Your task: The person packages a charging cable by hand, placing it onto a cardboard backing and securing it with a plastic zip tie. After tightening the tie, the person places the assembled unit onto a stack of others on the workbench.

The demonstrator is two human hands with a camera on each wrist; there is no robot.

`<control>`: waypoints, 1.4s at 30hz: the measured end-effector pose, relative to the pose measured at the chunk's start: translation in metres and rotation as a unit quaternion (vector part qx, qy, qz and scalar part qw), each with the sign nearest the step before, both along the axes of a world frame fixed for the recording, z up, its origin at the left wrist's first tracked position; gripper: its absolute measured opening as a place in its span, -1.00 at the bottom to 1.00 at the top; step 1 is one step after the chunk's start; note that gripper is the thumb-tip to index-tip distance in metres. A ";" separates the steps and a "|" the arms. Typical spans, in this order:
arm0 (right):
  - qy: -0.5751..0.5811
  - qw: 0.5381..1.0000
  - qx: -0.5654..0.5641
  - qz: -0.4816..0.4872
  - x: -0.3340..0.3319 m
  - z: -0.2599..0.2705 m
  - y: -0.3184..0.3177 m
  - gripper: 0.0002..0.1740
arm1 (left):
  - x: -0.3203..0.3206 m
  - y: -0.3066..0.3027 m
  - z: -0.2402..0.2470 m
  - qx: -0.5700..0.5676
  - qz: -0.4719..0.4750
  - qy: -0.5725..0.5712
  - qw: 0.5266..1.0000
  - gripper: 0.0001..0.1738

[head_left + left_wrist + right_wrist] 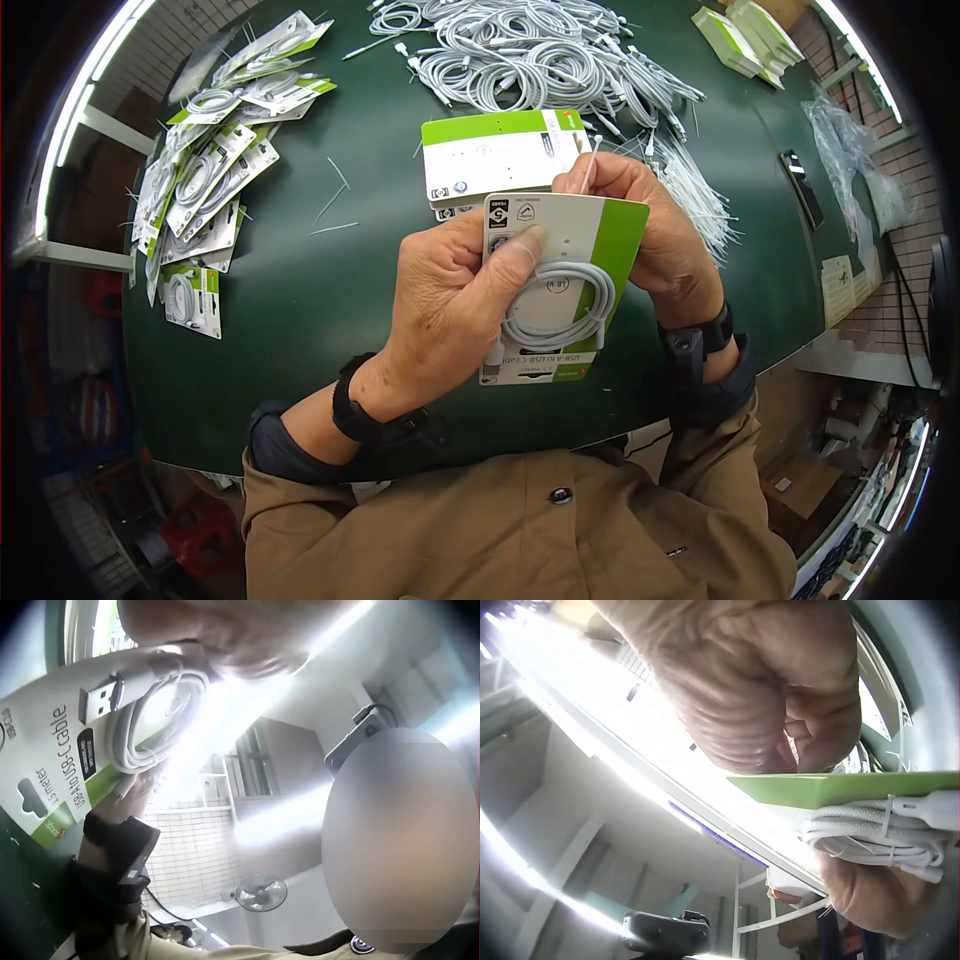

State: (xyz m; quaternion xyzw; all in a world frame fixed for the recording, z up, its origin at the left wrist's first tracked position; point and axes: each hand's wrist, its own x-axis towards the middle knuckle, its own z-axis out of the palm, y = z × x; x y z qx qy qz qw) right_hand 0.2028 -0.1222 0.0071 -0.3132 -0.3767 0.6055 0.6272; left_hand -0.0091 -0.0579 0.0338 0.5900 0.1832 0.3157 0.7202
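Note:
My left hand (440, 305) grips a white-and-green packaging card (615, 240), its thumb pressed on the front. Against the card lies a coiled white USB cable (606, 300). The left wrist view shows its USB-A plug (99, 703) beside the print "USB-A to USB-C cable". At the card's far right edge, my right hand (655, 225) pinches a thin white cable tie (592, 168) that sticks up behind the card. In the right wrist view the right fingers curl above the card's green edge (817, 789); their tips are partly hidden.
A stack of flat cards (500, 150) lies just beyond my hands, with a heap of coiled cables (540, 60) behind it. Loose cable ties (695, 200) fan out to the right, near a phone (802, 190) and clear plastic (845, 145). Carded cables (200, 180) pile up at left.

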 end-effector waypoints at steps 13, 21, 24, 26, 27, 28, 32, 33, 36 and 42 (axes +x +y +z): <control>-0.492 0.767 0.285 -0.298 -0.010 0.033 -0.018 -0.58 | 0.005 0.030 -0.013 -0.064 0.036 -0.019 0.997 -0.69; -0.708 0.564 0.318 -0.283 -0.042 0.027 -0.010 -0.64 | 0.005 0.033 -0.022 -0.051 0.022 -0.004 0.998 -0.71; -0.708 0.562 0.317 -0.286 -0.042 0.023 -0.008 -0.64 | 0.006 0.034 -0.028 -0.062 0.017 -0.003 0.998 -0.71; -0.704 0.560 0.320 -0.298 -0.041 0.021 -0.006 -0.64 | 0.006 0.035 -0.029 -0.072 0.013 -0.012 0.997 -0.71; -0.701 0.559 0.322 -0.304 -0.041 0.020 -0.005 -0.65 | 0.006 0.035 -0.028 -0.072 0.013 -0.018 0.997 -0.70; -0.687 0.567 0.320 -0.322 -0.041 0.018 -0.005 -0.65 | 0.007 0.033 -0.026 -0.072 0.013 -0.024 0.997 -0.70; -0.657 0.578 0.319 -0.364 -0.042 0.014 -0.004 -0.66 | 0.004 0.033 -0.022 -0.008 0.002 0.002 1.000 -0.66; -0.656 0.576 0.321 -0.368 -0.042 0.014 -0.004 -0.66 | 0.005 0.033 -0.021 -0.011 0.005 -0.004 1.000 -0.68; -0.654 0.575 0.316 -0.376 -0.040 0.014 -0.004 -0.69 | 0.004 0.031 -0.018 0.008 -0.001 -0.015 1.000 -0.70; -0.644 0.571 0.321 -0.396 -0.034 0.009 -0.001 -0.70 | 0.001 0.031 -0.017 0.049 -0.043 0.006 0.998 -0.59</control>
